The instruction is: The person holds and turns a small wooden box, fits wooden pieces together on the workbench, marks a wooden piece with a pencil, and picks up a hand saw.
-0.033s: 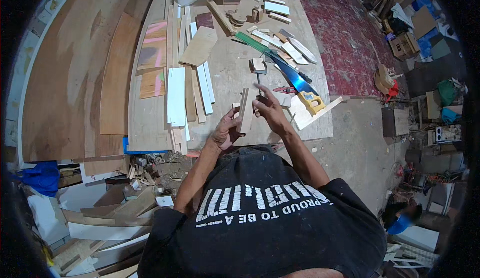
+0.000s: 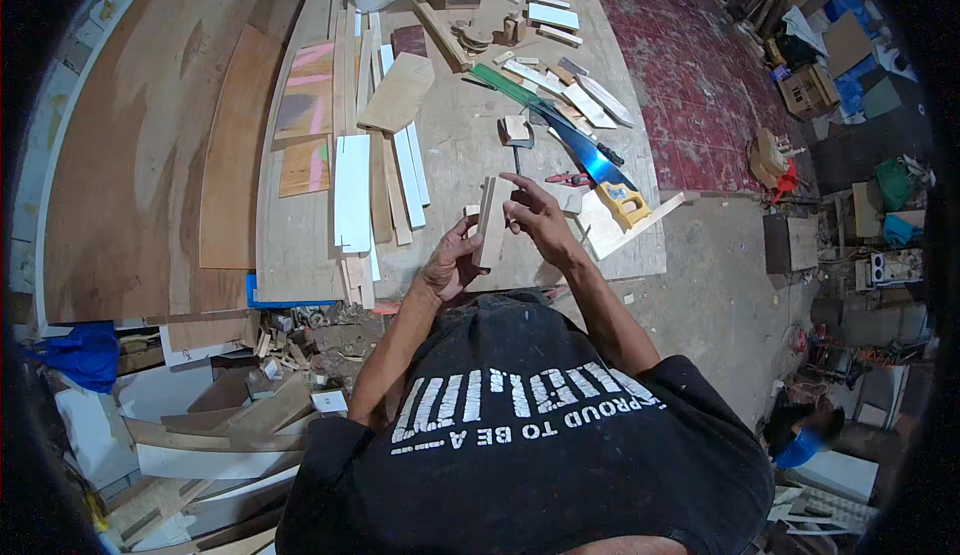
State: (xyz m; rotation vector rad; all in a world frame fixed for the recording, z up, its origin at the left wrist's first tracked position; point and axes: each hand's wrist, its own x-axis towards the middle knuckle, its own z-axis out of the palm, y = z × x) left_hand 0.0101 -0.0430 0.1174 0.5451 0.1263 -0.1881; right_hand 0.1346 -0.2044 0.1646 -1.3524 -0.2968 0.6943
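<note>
- The narrow wooden block (image 2: 491, 220) is up between the two hands, over the near end of the plywood-topped worktable (image 2: 460, 160) and just beyond the black T-shirt (image 2: 520, 485).
- Its long axis points mainly away from the person, the far end leaning slightly to the right; how high it is above the tabletop cannot be told.
- The left hand (image 2: 452, 263) is the nearer and carries it: the thumb lies along the left side, other fingers curl under the near end, pinching the block. Part of that grip is hidden behind the wood.
- The right hand (image 2: 541, 223) is on the block's other side, so the wood lies to the left of its fingers.
- The right index finger (image 2: 532, 188) is stretched toward the far end, apart from the thumb and the more bent fingers; whether its tip presses on the wood or stops just short cannot be told.
- Right of the right hand, well apart from the block, is the yellow-handled handsaw (image 2: 625, 205); red-handled pliers (image 2: 568, 179) are near that hand, on its far side.
</note>
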